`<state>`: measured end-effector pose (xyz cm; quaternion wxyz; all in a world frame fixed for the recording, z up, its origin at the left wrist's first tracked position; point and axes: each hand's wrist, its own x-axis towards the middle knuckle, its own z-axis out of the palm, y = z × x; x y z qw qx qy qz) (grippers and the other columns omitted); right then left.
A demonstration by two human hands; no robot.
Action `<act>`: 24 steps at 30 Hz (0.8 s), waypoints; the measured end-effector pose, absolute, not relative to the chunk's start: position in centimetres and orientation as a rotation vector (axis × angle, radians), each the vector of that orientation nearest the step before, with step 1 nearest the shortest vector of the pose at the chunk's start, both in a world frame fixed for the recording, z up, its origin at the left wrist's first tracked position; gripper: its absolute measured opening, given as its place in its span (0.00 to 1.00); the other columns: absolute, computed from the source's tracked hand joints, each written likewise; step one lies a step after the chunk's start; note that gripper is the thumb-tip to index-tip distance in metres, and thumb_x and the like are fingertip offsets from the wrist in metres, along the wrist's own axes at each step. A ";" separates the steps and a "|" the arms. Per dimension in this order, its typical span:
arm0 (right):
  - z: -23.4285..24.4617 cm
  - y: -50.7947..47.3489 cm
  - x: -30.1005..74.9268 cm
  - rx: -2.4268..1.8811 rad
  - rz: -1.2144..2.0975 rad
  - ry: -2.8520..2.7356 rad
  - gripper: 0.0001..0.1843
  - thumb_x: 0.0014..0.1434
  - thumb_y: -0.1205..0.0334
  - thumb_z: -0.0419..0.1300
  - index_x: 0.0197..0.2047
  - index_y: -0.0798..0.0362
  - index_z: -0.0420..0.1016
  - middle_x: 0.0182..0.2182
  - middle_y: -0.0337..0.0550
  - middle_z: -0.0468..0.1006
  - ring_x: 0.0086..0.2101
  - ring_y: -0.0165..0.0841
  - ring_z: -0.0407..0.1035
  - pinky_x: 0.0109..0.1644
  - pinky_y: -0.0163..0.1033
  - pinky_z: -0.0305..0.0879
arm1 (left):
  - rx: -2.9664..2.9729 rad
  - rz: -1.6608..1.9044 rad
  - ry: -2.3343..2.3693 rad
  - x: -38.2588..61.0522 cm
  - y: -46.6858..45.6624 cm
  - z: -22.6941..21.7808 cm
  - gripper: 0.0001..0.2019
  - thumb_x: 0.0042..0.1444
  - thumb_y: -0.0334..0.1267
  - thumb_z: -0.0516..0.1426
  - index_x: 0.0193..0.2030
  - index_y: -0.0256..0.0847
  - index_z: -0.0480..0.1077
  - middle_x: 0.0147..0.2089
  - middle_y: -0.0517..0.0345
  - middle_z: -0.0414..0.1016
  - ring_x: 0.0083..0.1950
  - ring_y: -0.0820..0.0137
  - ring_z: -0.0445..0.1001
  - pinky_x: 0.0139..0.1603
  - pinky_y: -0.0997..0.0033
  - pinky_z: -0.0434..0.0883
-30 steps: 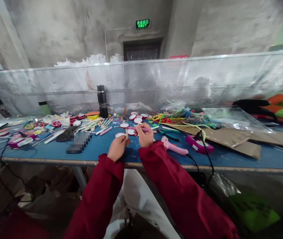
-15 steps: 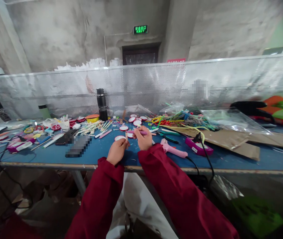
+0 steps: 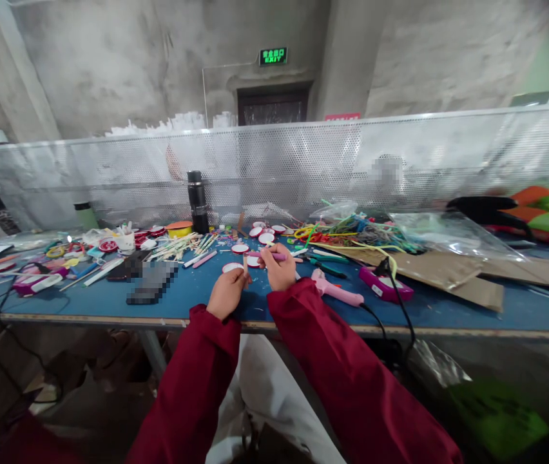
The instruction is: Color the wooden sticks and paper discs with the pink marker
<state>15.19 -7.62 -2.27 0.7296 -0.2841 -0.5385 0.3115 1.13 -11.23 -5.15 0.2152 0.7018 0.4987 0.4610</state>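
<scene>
My left hand (image 3: 227, 292) is closed, pinching a small pale stick (image 3: 245, 262) upright above the blue table (image 3: 192, 291). My right hand (image 3: 280, 269) is wrapped round a slim purple pen-like tool (image 3: 278, 256), its tip pointing left at the top of the stick. Whether tip and stick touch is too small to tell. White round discs with red rims, one of them a near disc (image 3: 232, 267), lie behind and beside my hands. Right of my right wrist rests a pink glue gun (image 3: 339, 291) with a black cord.
Teal-handled pliers (image 3: 327, 267), a purple device (image 3: 385, 285) and cardboard (image 3: 448, 274) lie to the right. Tangled coloured cords (image 3: 366, 233) heap behind. A black bottle (image 3: 198, 205), a phone (image 3: 153, 283) and many thin sticks (image 3: 175, 247) are on the left. A perforated metal screen (image 3: 279, 171) borders the back.
Almost nothing differs. Both hands keep the same place and grip, with the purple tool still against or close to the pale stick.
</scene>
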 end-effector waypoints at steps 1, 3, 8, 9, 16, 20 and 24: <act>-2.3 -7.6 15.2 -0.622 0.694 -1.187 0.18 0.53 0.48 0.64 0.23 0.49 0.64 0.16 0.34 0.71 0.19 0.29 0.66 0.26 0.36 0.64 | 1.950 1.278 1.381 1.1 -11.2 -5.2 0.18 0.65 0.48 0.49 0.33 0.40 0.73 0.27 0.61 0.69 0.30 0.71 0.64 0.33 0.73 0.60; -2.3 -7.6 15.2 -0.618 0.704 -1.185 0.19 0.53 0.48 0.64 0.23 0.49 0.63 0.15 0.33 0.70 0.19 0.29 0.66 0.25 0.36 0.63 | 1.958 1.275 1.372 1.1 -11.2 -5.2 0.19 0.65 0.48 0.49 0.33 0.40 0.73 0.27 0.61 0.68 0.30 0.71 0.64 0.33 0.73 0.60; -2.5 -7.4 15.2 -0.604 0.692 -1.187 0.17 0.54 0.50 0.64 0.24 0.49 0.65 0.17 0.34 0.73 0.19 0.29 0.66 0.26 0.36 0.63 | 1.939 1.287 1.366 1.1 -11.1 -5.3 0.18 0.65 0.48 0.49 0.33 0.39 0.73 0.28 0.60 0.69 0.30 0.71 0.63 0.33 0.73 0.60; -2.5 -7.3 15.2 -0.600 0.692 -1.191 0.16 0.54 0.51 0.64 0.24 0.49 0.65 0.17 0.35 0.73 0.19 0.29 0.66 0.26 0.36 0.63 | 1.935 1.290 1.367 1.1 -11.1 -5.4 0.18 0.65 0.48 0.49 0.33 0.39 0.73 0.28 0.60 0.69 0.30 0.71 0.63 0.32 0.73 0.60; -2.6 -7.2 15.3 -0.601 0.679 -1.183 0.16 0.54 0.51 0.64 0.23 0.49 0.65 0.16 0.34 0.72 0.19 0.29 0.66 0.25 0.35 0.62 | 1.923 1.293 1.345 1.1 -11.0 -5.5 0.18 0.64 0.48 0.50 0.33 0.39 0.73 0.28 0.60 0.69 0.29 0.72 0.63 0.32 0.73 0.59; -2.8 -7.0 15.3 -0.608 0.684 -1.196 0.15 0.55 0.52 0.63 0.24 0.49 0.65 0.17 0.34 0.73 0.19 0.29 0.66 0.25 0.35 0.63 | 1.927 1.295 1.355 1.2 -11.1 -5.4 0.18 0.65 0.48 0.49 0.33 0.39 0.73 0.27 0.61 0.69 0.29 0.73 0.63 0.32 0.73 0.59; -2.8 -7.1 15.4 -0.625 0.674 -1.187 0.15 0.54 0.52 0.63 0.23 0.50 0.65 0.16 0.33 0.71 0.19 0.28 0.65 0.25 0.35 0.62 | 1.927 1.295 1.361 1.2 -11.2 -5.3 0.18 0.65 0.48 0.49 0.33 0.39 0.73 0.28 0.61 0.69 0.29 0.73 0.62 0.31 0.73 0.58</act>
